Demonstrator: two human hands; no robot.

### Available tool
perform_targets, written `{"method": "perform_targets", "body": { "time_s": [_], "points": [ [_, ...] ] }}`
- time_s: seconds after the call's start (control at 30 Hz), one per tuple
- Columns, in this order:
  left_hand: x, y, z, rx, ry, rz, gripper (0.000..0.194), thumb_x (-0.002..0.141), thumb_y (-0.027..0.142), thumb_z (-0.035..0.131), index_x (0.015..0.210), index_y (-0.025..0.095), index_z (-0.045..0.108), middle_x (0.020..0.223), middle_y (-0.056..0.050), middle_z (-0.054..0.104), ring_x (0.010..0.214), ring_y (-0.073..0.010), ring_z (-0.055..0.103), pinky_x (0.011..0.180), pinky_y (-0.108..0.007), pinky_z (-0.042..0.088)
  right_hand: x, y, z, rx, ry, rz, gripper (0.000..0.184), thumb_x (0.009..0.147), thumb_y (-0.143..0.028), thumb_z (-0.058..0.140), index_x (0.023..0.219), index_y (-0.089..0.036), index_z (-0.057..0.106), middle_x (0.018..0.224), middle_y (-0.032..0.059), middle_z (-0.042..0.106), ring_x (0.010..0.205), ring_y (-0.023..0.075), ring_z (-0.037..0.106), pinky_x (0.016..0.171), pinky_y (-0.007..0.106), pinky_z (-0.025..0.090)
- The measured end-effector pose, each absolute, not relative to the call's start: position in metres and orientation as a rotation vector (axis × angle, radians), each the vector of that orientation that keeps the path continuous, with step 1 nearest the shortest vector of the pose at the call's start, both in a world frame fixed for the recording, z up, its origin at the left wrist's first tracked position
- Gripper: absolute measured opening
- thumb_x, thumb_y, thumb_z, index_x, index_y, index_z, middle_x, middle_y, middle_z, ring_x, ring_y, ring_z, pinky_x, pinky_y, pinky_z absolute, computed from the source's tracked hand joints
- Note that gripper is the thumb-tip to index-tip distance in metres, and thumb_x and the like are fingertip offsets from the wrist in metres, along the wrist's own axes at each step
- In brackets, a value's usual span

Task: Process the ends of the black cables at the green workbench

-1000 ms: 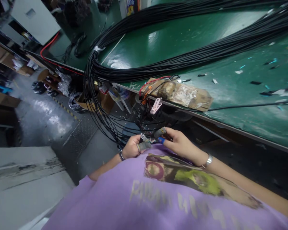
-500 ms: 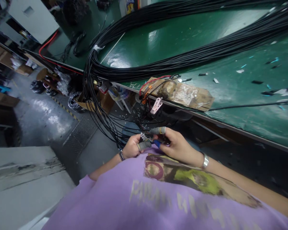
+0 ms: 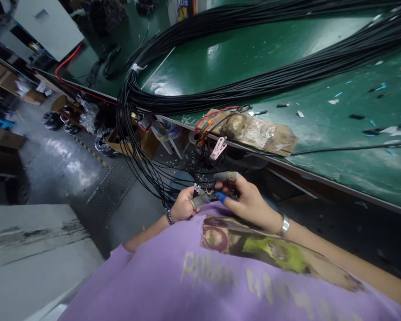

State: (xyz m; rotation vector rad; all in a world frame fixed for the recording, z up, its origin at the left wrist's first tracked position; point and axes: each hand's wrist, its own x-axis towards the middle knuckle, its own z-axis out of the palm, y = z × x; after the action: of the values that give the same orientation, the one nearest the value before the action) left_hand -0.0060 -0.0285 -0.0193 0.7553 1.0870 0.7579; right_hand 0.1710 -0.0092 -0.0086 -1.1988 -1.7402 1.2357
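Observation:
My left hand (image 3: 184,206) is closed around the stripped end of a black cable (image 3: 202,191), its thumb in a grey finger cot. Thin coloured wires stick out of that end. My right hand (image 3: 245,200) pinches the same cable end from the right, with a grey cot on the forefinger and a blue tip on the thumb. Both hands are held close to my chest, below the edge of the green bench (image 3: 321,129). What the right fingers grip exactly is too small to tell.
A thick bundle of black cables (image 3: 220,96) runs across the green bench and hangs off its left end towards the floor. A taped cardboard pad (image 3: 260,131) with red and orange wires and a pink clip (image 3: 218,147) sits at the bench edge. Boxes and clutter stand on the floor at left.
My right hand has shifted slightly up and left at the cable end, the forefinger lifting. My left hand has stayed put.

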Motion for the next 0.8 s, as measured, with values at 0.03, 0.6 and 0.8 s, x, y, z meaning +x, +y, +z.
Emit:
{"method": "perform_targets", "body": {
  "time_s": [0.03, 0.6, 0.8],
  "points": [
    [-0.006, -0.028, -0.019, 0.759, 1.081, 0.762, 0.048, 0.051, 0.052, 0.080, 0.061, 0.015, 0.051, 0.039, 0.008, 0.041, 0.033, -0.0014, 0.026, 0.036, -0.020, 0.013, 0.171, -0.009, -0.009, -1.188, -1.712, 1.278, 0.031, 0.072, -0.023, 0.058, 0.102, -0.024, 0.051, 0.089, 0.0037, 0.066, 0.075, 0.0181, 0.060, 0.071, 0.033, 0.050],
    [-0.004, -0.027, -0.018, 0.892, 1.110, 0.756, 0.047, 0.053, 0.049, 0.079, 0.056, 0.015, 0.046, 0.040, 0.009, 0.040, 0.037, -0.0020, 0.028, 0.040, -0.020, 0.019, 0.164, 0.000, -0.008, -1.210, -1.277, 1.836, 0.024, 0.070, -0.038, 0.064, 0.084, -0.020, 0.058, 0.085, 0.0035, 0.065, 0.079, 0.0182, 0.058, 0.080, 0.035, 0.047],
    [-0.003, -0.025, -0.016, 0.903, 1.111, 0.763, 0.047, 0.052, 0.047, 0.080, 0.058, 0.015, 0.046, 0.043, 0.009, 0.040, 0.039, -0.0021, 0.029, 0.041, -0.020, 0.019, 0.163, 0.003, -0.007, -1.247, -1.299, 1.801, 0.021, 0.068, -0.036, 0.063, 0.079, -0.019, 0.059, 0.081, 0.0018, 0.063, 0.076, 0.0163, 0.056, 0.077, 0.033, 0.046]
  ]
}}
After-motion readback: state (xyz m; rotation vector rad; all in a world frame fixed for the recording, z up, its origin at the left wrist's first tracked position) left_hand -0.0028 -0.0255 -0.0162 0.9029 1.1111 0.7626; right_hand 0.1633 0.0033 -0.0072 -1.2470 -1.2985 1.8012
